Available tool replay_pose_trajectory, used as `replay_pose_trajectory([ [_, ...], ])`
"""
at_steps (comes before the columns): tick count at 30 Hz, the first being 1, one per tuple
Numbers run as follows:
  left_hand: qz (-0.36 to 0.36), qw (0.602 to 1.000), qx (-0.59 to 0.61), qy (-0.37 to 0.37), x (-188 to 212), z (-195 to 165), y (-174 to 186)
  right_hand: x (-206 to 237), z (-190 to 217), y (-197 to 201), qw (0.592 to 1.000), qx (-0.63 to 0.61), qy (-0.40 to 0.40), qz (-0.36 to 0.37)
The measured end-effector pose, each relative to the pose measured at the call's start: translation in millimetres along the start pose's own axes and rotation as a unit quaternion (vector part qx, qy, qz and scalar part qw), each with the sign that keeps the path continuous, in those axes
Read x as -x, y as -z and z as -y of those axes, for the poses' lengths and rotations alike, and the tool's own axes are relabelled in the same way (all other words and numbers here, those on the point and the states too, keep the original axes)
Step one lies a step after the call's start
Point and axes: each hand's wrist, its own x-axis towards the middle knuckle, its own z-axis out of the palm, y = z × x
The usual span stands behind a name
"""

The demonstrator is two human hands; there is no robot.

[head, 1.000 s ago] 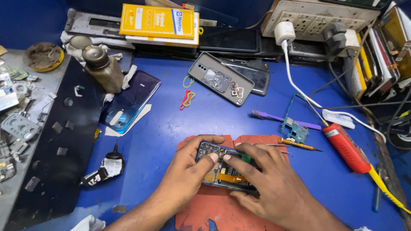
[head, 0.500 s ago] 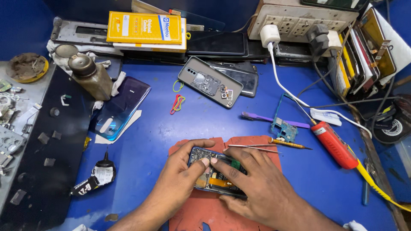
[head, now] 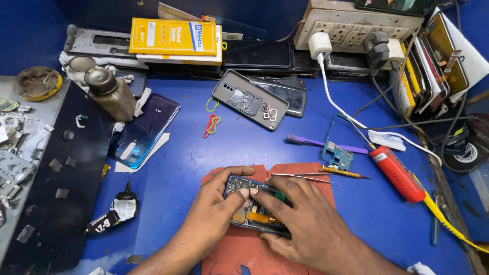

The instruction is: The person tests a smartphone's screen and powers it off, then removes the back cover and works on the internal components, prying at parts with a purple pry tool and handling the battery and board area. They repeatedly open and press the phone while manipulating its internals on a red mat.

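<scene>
An opened phone point(head: 257, 209), its back cover off and its inner boards and an orange flex strip showing, lies on a reddish work mat point(head: 305, 175) in the near middle of the blue bench point(head: 214, 153); both hands close on it from either side. The left hand point(head: 216, 209) curls around the phone's left end, fingers over the top edge and thumb pressing down on the exposed inside; the right hand point(head: 305, 216) covers the right half, its fingers flat on the board and its thumb under the near edge, so the phone is pinned between the two.

Just beyond the right hand, thin tweezers point(head: 300, 176) lie on the mat, and a yellow-handled screwdriver point(head: 342, 173) lies at the mat's far right edge; a small green circuit board point(head: 337, 155) and a purple toothbrush point(head: 326, 144) lie a little farther back; a red soldering tool point(head: 397, 173) with a yellow cord lies to the right.

Farther up the bench lies a grey phone frame point(head: 249, 99); left of it, a shiny blue back cover point(head: 145, 130) beside a brown bottle point(head: 109, 91); a small black glue tube point(head: 119, 209) lies near the left hand; a yellow box point(head: 173, 38) and a white power strip point(head: 351, 25) stand at the back.
</scene>
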Motion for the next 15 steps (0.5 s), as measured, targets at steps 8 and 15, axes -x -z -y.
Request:
replay_pose_trajectory([
  [8, 0.004, 1.0, 0.006, 0.002, 0.6, -1.0, 0.3, 1.9, -3.3, -2.7, 1.0, 0.001, -0.006, 0.009],
  [15, -0.001, 1.0, -0.021, 0.001, 1.8, -2.8, 1.7, 1.9, -5.9, -3.0, 0.998, -0.032, -0.035, 0.029],
])
